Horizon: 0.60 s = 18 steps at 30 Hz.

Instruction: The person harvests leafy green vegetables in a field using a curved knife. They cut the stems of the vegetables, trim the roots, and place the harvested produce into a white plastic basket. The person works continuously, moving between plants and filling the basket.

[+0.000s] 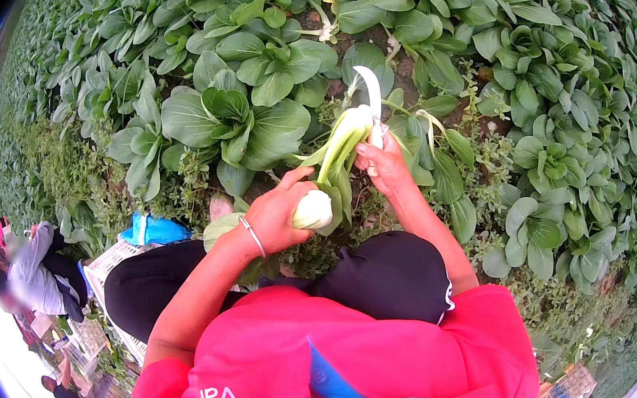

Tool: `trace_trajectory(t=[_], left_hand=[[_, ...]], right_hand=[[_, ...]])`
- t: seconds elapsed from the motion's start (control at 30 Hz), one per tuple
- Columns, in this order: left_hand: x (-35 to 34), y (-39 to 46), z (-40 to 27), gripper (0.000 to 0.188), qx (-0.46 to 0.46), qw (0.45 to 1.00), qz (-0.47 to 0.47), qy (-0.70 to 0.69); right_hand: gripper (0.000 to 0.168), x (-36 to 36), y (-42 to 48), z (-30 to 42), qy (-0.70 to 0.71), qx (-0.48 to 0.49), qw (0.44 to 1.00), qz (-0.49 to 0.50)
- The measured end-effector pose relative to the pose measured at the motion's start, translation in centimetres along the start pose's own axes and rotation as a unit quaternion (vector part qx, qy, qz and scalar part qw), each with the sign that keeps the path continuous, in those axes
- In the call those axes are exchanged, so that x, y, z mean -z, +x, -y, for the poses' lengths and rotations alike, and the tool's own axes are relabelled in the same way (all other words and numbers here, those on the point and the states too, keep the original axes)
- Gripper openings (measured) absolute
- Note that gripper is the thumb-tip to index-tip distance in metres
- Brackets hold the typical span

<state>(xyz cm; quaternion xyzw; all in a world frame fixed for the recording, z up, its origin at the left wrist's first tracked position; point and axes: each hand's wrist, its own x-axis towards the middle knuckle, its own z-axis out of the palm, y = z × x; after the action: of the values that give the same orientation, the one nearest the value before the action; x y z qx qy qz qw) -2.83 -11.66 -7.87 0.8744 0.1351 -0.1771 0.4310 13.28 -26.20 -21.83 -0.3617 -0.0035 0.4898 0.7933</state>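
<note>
My left hand (280, 211), with a bangle at its wrist, is closed around a bok choy (313, 210), whose pale rounded base faces up beside the thumb. In my right hand (383, 162) is the light handle of a curved knife (371, 90), its hooked blade pointing away from me. Pale green stalks of another bok choy (344, 135) stand base-up against the knife, between both hands. Which hand bears those stalks I cannot tell. Just beyond my left hand grows a large rooted bok choy (232, 119).
Dense bok choy rows (558, 98) spread ahead and to both sides. Low weeds (476, 160) grow between plants. By my left knee are a white plastic crate (108, 261) and a blue bag (152, 230). People (43, 270) are behind left; another crate (566, 392) stands behind right.
</note>
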Motion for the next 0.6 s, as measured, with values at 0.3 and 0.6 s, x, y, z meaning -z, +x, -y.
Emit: trace_trajectory(t=[0.3,0.6], left_hand=[[2.3,4.6,-3.0,0.070,-0.110,0.949,-0.047,-0.291],[3.0,5.4,-5.4,0.069,-0.114,0.922,0.060,-0.366]], right_hand=[[0.049,-4.2,-2.9,5.0,-0.143,0.131,0.981,0.012],[0.059,-3.2,-5.6,8.2,-0.071,0.072,0.994,0.033]])
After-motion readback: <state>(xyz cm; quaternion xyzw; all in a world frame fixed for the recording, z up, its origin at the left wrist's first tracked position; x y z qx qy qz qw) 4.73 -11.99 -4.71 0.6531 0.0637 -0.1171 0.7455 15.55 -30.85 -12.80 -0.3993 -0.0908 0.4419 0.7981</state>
